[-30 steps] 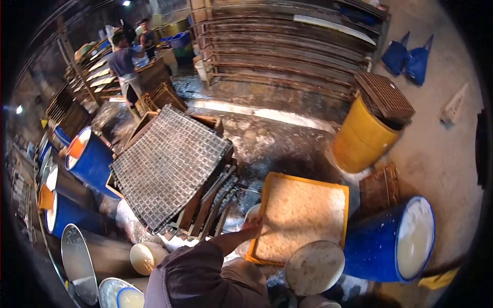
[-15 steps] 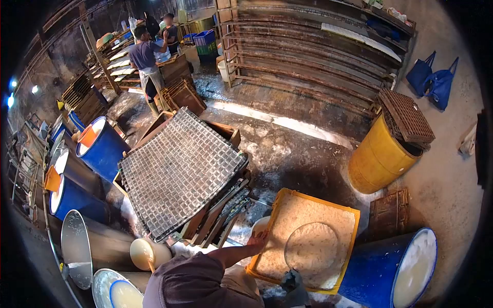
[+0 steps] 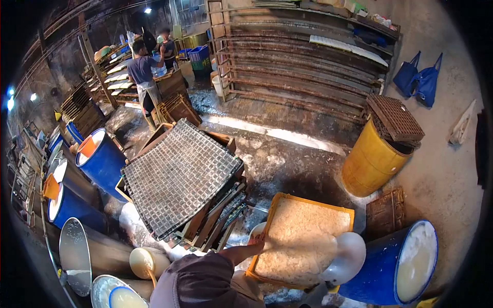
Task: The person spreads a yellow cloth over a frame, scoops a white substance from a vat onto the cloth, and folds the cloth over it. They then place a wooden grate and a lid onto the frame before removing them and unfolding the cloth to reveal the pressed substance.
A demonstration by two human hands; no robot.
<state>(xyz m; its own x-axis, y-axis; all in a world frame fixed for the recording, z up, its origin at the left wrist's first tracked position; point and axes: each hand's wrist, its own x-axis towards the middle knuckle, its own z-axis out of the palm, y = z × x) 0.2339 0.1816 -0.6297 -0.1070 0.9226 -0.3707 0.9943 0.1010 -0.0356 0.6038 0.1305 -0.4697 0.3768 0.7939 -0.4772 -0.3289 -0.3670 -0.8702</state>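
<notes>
A yellow-rimmed square tray [image 3: 354, 220] in front of me is filled with a soft, lumpy off-white mass [image 3: 303, 241]. My bare left hand [image 3: 258, 242] grips the tray's left rim. At the near right corner, my gloved right hand [image 3: 324, 285] is closed on the edge of a round, pale, translucent bowl [image 3: 350, 256]. The bowl is tilted and overlaps the tray's right side and the blue barrel's edge. Most of the right hand is dark and partly hidden behind the bowl.
Right of the tray leans a blue barrel [image 3: 375, 274] of whitish liquid. A stack of crates [image 3: 179, 179] stands left. A yellow barrel [image 3: 367, 164] is beyond; blue barrels [image 3: 105, 159] and metal vats [image 3: 102, 251] line the left. Two people [image 3: 144, 72] stand far back.
The round bowl has lifted off the mass and swung right with my right hand, now tilted over the tray's right edge. My left hand stays at the left rim.
</notes>
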